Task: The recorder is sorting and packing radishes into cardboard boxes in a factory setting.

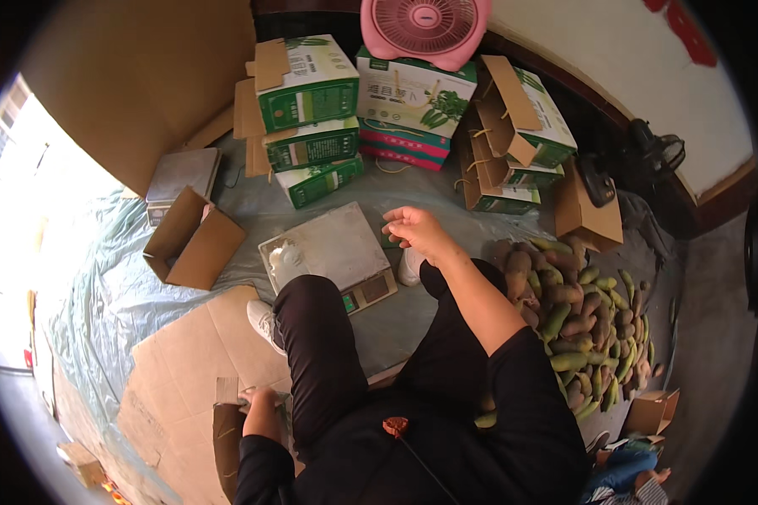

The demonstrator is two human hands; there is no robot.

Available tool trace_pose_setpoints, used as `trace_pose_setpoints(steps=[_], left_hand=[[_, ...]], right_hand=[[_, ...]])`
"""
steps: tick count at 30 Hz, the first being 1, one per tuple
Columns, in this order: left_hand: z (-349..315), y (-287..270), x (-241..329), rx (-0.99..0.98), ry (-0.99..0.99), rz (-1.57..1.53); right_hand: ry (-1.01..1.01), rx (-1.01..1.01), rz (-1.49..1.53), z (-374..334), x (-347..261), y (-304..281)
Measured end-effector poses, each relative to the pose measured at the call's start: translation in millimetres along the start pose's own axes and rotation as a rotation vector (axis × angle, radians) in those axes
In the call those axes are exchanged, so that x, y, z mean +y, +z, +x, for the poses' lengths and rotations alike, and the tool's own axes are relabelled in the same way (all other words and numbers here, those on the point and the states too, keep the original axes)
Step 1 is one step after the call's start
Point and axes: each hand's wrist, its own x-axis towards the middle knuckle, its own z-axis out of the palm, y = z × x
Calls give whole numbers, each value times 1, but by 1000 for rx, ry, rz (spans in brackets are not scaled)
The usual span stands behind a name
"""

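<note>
Right hand [417,233] hung loosely open, apparently empty, with the scale [333,246] at its 9 o'clock, couldn't tell if the left hand [261,397] gripped the box [227,442] at its 7, and imo keeping fingers off the scale seemed smartest.

Seven green-white cartons [310,104], two scales [337,240], two white shoes [265,324], one pink fan [425,25]

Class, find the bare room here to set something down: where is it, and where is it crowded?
Bare: the flat cardboard between the left shoe and the plastic sheet, and a strip of that sheet between the scale and the stacked cartons. Crowded: the right side, under the vegetable heap.
</note>
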Motion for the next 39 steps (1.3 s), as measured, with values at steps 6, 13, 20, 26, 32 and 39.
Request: trace_pose_setpoints(steps=[6,13,20,26,32,39], left_hand=[[-29,-125,-17,-625,-144,-333],[-77,-53,4,-351,-54,-442],[-115,-2,21,-153,-18,-646],[-128,16,0,-186,-15,-857],[-134,12,-25,-192,-19,-1070],[-133,-5,-58,-210,-11,-1301]], right_hand=[[55,43,13,-3,22,-19],[-11,-49,21,4,30,1],[15,-100,-58,6,38,-4],[-11,-127,-108,12,42,0],[-59,-136,-48,15,42,13],[-138,-157,21,-5,11,-3]])
